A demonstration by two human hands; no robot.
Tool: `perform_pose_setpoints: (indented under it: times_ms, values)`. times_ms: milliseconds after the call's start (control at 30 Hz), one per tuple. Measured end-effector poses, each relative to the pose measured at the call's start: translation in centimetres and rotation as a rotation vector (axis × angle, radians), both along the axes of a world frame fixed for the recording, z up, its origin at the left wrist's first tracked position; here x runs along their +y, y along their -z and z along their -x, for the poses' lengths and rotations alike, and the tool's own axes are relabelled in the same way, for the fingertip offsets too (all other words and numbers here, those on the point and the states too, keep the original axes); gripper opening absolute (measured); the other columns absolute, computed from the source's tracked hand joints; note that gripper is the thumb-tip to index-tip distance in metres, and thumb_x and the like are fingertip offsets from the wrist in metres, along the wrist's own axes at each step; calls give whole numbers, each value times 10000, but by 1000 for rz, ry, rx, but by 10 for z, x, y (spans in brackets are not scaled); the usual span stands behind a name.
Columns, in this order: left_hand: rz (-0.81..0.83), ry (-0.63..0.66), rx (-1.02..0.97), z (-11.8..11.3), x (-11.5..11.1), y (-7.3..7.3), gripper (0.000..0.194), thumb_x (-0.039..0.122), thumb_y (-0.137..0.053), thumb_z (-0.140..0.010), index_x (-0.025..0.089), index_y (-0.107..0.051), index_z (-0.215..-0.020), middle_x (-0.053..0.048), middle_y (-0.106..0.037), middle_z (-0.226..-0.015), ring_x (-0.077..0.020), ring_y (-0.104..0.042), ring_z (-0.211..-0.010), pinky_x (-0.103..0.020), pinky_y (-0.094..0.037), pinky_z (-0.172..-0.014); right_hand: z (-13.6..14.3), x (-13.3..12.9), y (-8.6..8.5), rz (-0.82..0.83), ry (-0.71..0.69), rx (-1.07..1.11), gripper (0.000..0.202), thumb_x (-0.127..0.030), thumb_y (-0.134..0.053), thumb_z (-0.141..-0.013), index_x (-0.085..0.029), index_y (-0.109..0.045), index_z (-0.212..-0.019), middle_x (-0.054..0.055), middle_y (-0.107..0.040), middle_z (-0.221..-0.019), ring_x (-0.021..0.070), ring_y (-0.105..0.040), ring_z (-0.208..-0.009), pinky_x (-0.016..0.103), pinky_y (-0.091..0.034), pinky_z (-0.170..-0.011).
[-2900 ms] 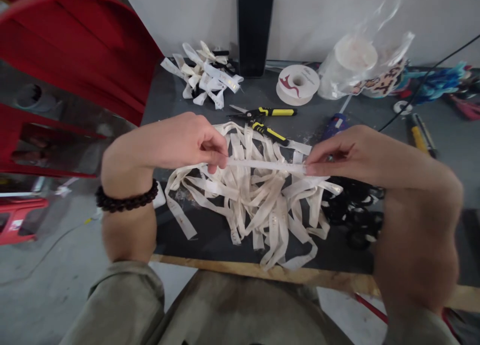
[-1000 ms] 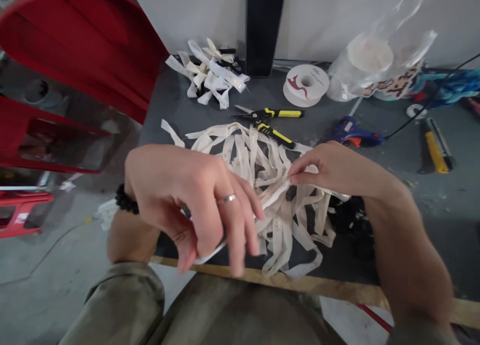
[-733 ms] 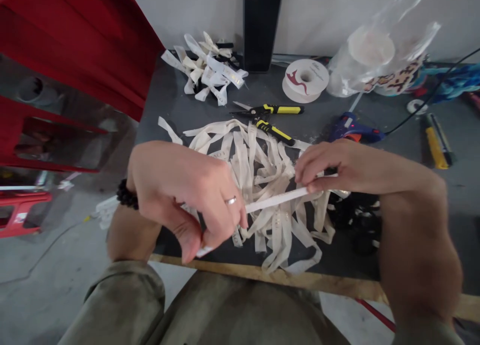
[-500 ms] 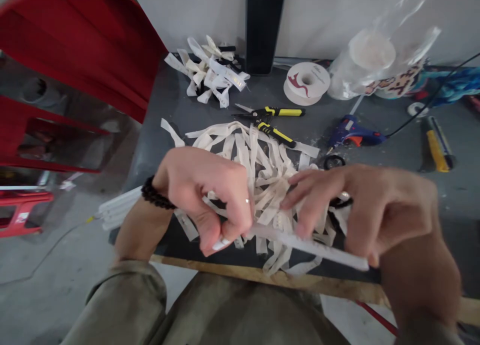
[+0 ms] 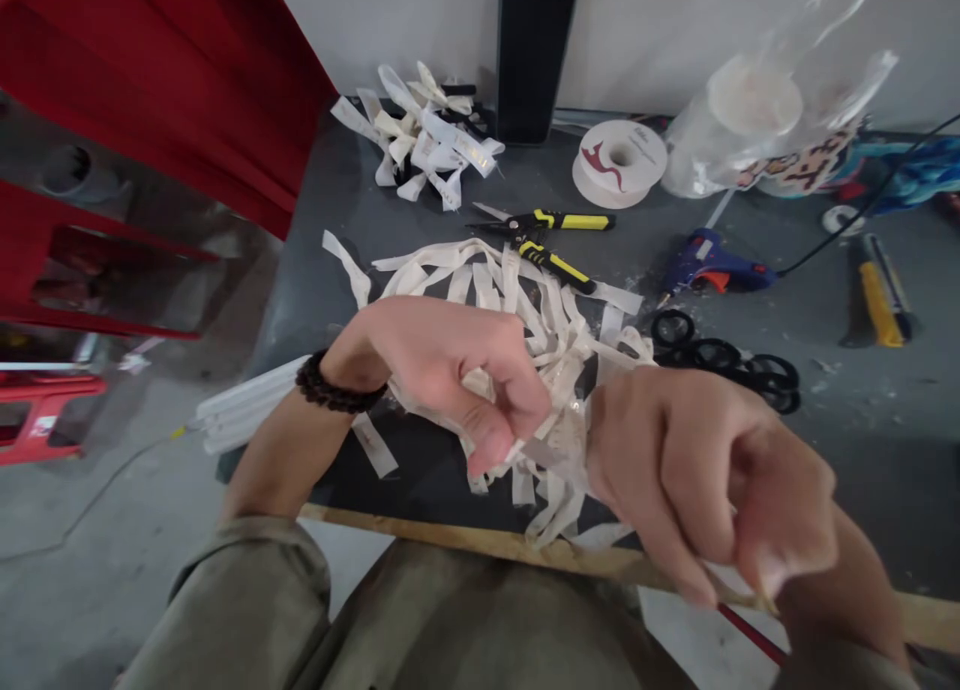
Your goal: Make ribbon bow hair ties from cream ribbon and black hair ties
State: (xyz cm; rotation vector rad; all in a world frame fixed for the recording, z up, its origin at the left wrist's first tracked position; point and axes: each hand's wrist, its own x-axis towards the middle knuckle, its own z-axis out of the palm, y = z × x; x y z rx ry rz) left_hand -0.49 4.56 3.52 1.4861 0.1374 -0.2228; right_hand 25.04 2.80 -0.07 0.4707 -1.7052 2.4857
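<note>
My left hand (image 5: pixel 472 380), with a dark bead bracelet at the wrist, pinches one end of a whitish ribbon strip (image 5: pixel 551 458) over the pile. My right hand (image 5: pixel 705 480) is closed on the same strip to the right, its thumb and fingers low near the table's front edge; part of the strip is hidden under this hand. Beneath and behind both hands lies a tangled heap of cream ribbon strips (image 5: pixel 487 282). Black elastic rings (image 5: pixel 712 354) rest just beyond my right hand.
Yellow-black snips (image 5: pixel 553 260), a ribbon spool (image 5: pixel 621 162), a blue glue gun (image 5: pixel 709 265) and a yellow cutter (image 5: pixel 881 305) lie behind the hands. Finished-looking ribbon bows (image 5: pixel 427 145) are piled at the back left, beside a black post (image 5: pixel 536 55). A red chair (image 5: pixel 172 80) stands left.
My left hand has moved slightly right. My right hand has come down and closed on the strip, uncovering the black rings. The strip's free right end is now largely hidden.
</note>
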Motion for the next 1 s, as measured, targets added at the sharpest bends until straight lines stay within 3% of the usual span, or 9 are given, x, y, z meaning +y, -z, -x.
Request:
perform_pose_setpoints:
  times_ms: [167,267,333,400,467,533,667,767,1000]
  values:
    - [-9,-149,12,15,-1,-5,341,531,-771,-989,267,-787,-774,-72,-831,-805,-214,-819,-810,-314,-647,-899,11,7,20,-8,151,71,223,-352,-956,-759,-246,-765,-805,52,-834,-1006,116,-711,-639,238,-595,-695]
    - [-79,-343,48,20,-10,2,647,874,-703,-863,248,-734,-704,-80,-760,-678,-221,-773,-682,-353,-660,-766,14,1,33,-30,347,97,233,-393,-949,-786,-241,-784,-848,70,-782,-1171,117,-716,-740,257,-583,-726]
    - [-100,-514,-6,18,-17,9,752,982,-649,-799,238,-706,-701,-63,-717,-637,-193,-720,-585,-341,-637,-647,17,-4,39,-11,530,118,211,-403,-914,-849,-240,-782,-871,64,-755,-1163,113,-701,-760,257,-568,-709]
    - [-51,-734,-164,11,-21,17,693,903,-681,-866,225,-672,-720,-23,-690,-631,-134,-640,-482,-300,-608,-575,20,-8,40,43,746,107,180,-389,-864,-924,-243,-775,-869,46,-742,-1050,102,-652,-696,251,-536,-642]
    - [12,-950,-445,2,-22,23,559,677,-696,-1010,208,-619,-716,8,-677,-637,-66,-495,-374,-239,-543,-478,24,-10,38,123,948,57,210,-401,-831,-970,-249,-766,-841,21,-711,-901,96,-573,-597,250,-483,-557]
    - [11,-927,-586,-7,-19,27,425,519,-664,-1085,192,-638,-815,-10,-743,-780,-41,-503,-412,-228,-606,-557,27,-9,35,205,1117,-15,294,-477,-837,-965,-259,-739,-794,-2,-671,-789,101,-514,-542,258,-441,-508]
    - [28,-775,-391,-11,-12,27,414,499,-811,-992,170,-647,-804,-53,-749,-774,-95,-649,-553,-226,-591,-583,27,-7,30,308,1362,-115,418,-606,-902,-870,-270,-683,-750,-22,-663,-737,118,-514,-541,278,-435,-494]
    - [11,-802,-279,-8,-9,25,426,523,-871,-930,178,-667,-787,-27,-643,-635,-143,-672,-596,-255,-590,-596,26,-7,28,344,1386,-123,425,-590,-933,-841,-272,-668,-747,-34,-686,-768,113,-543,-563,276,-473,-511]
    - [-6,-1013,-235,-3,-2,30,403,569,-854,-932,187,-747,-861,-55,-738,-934,-57,-552,-532,-285,-638,-639,23,-5,31,291,1418,-274,299,-509,-991,-790,-306,-813,-918,-37,-755,-864,125,-656,-692,299,-609,-665]
